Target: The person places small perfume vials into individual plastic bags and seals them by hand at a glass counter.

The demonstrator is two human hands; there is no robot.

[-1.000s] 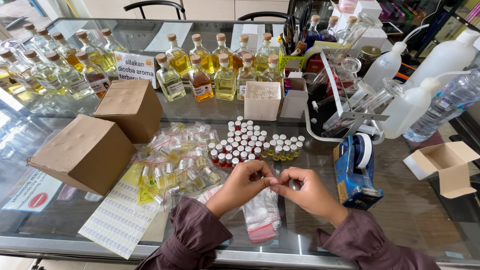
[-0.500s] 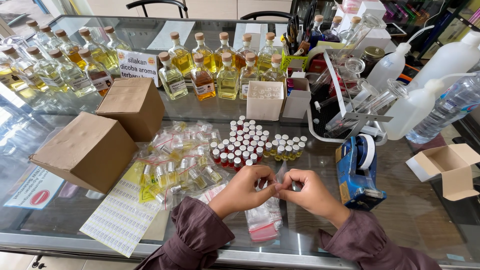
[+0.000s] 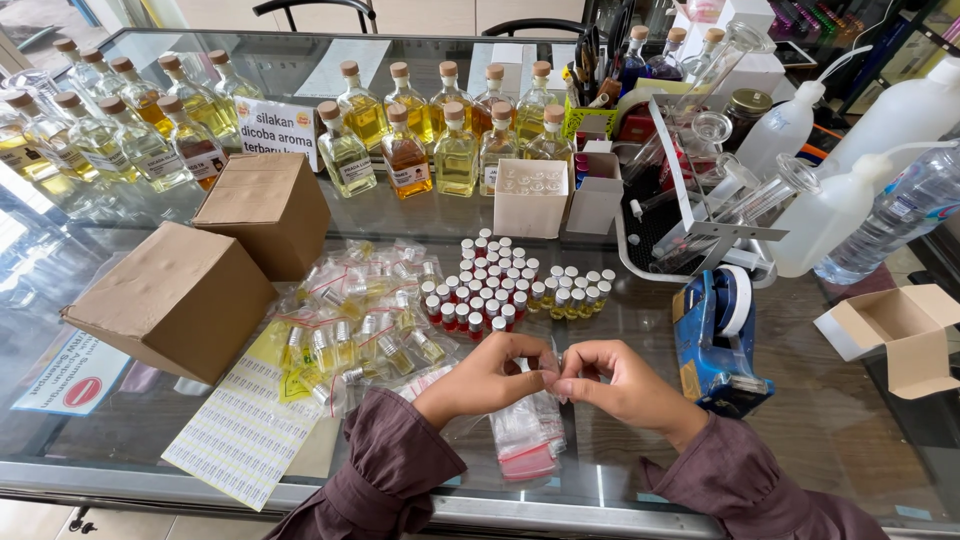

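Note:
My left hand (image 3: pixel 492 378) and my right hand (image 3: pixel 612 383) meet fingertip to fingertip above the glass table (image 3: pixel 860 440), pinching a small clear vial (image 3: pixel 553 383) between them. Under my hands lies a stack of small clear zip bags (image 3: pixel 525 440) with red strips. Just beyond my fingers stands a cluster of small capped vials (image 3: pixel 495 285), some red, some yellow. A heap of bagged vials (image 3: pixel 365 315) lies left of my left hand.
Two closed cardboard boxes (image 3: pixel 180 300) sit at the left, a label sheet (image 3: pixel 245 430) in front. A blue tape dispenser (image 3: pixel 715 340) is right of my right hand, an open small box (image 3: pixel 890 335) farther right. Corked bottles (image 3: pixel 420 130) line the back, with plastic squeeze bottles (image 3: pixel 850 190).
My hands stay together over the bags; they have shifted slightly toward me. Nothing else on the table has moved.

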